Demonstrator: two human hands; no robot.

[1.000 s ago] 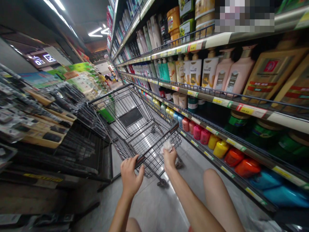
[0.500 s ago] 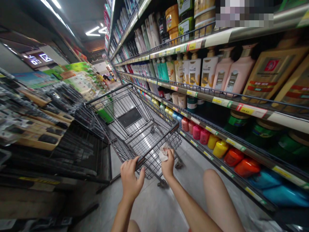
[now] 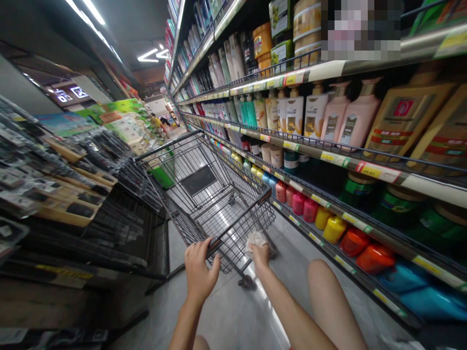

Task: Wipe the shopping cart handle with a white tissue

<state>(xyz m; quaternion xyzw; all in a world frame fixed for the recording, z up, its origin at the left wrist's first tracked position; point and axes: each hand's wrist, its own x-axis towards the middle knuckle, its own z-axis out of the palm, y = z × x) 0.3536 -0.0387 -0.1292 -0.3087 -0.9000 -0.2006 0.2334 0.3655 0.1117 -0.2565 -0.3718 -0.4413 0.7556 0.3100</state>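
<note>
**Left hand on the bar, right hand on the wad**

And here in the shop aisle, the left hand (image 3: pixel 199 265) has its fingers hooked over the near left end of the handle bar (image 3: pixel 241 218), the thumb standing apart on the near side. That hold looks chosen to steady the shopping cart (image 3: pixel 199 180), which stands askew mid-aisle on its casters (image 3: pixel 247 282) and could presumably roll if nobody held it.

Over to the right hand (image 3: pixel 260 255), and it has a crumpled white wad (image 3: pixel 256 239) bunched in its fingers, tissue or cloth, too blurred to call! The wad sits at the far side of the fist, perhaps so the soft stuff faces the cart and the knuckles stay clear. It is just beside the near end wires, below the bar; whether it touches them, nobody can tell from here.

Now the pose: both forearms reach up from the near edge, the left one steep, the right one slanting leftward and far, its wrist lower than the bar. A bare knee (image 3: pixel 328 291) juts in on the right, so the person is apparently crouched or seated low.

On the right, shelves line up white pump bottles (image 3: pixel 294 114) over yellow bottles (image 3: pixel 334 228), labels turned outward, presumably for shoppers. On the left, a rack of packaged goods (image 3: pixel 83 194) hems the aisle.
</note>
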